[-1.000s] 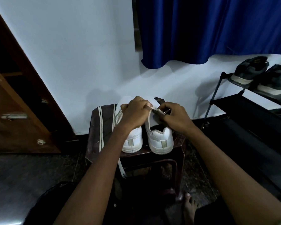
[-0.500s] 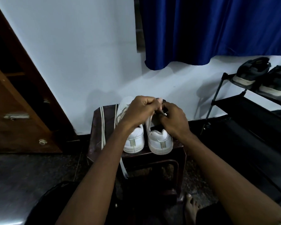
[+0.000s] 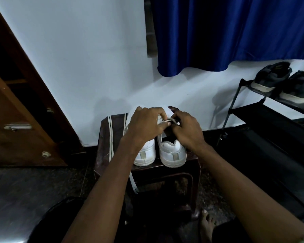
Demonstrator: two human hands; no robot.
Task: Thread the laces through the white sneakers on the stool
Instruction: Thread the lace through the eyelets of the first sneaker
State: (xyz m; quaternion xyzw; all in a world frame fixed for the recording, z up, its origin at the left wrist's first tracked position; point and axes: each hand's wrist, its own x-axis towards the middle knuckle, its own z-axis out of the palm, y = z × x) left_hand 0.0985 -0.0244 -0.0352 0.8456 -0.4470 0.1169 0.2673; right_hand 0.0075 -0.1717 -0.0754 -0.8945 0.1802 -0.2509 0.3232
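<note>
Both hands meet over the right sneaker [image 3: 172, 151] on the stool [image 3: 104, 137] — left hand [image 3: 146, 127] and right hand [image 3: 186, 132] pinching its lace [image 3: 171, 121]; a loose lace [image 3: 111, 137] lies left of the sneakers.

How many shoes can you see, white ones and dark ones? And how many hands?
White sneakers on the stool: 2, the left one and the right one
Dark shoes on the rack: 2
Hands: 2, left hand and right hand
Total: 6
</note>
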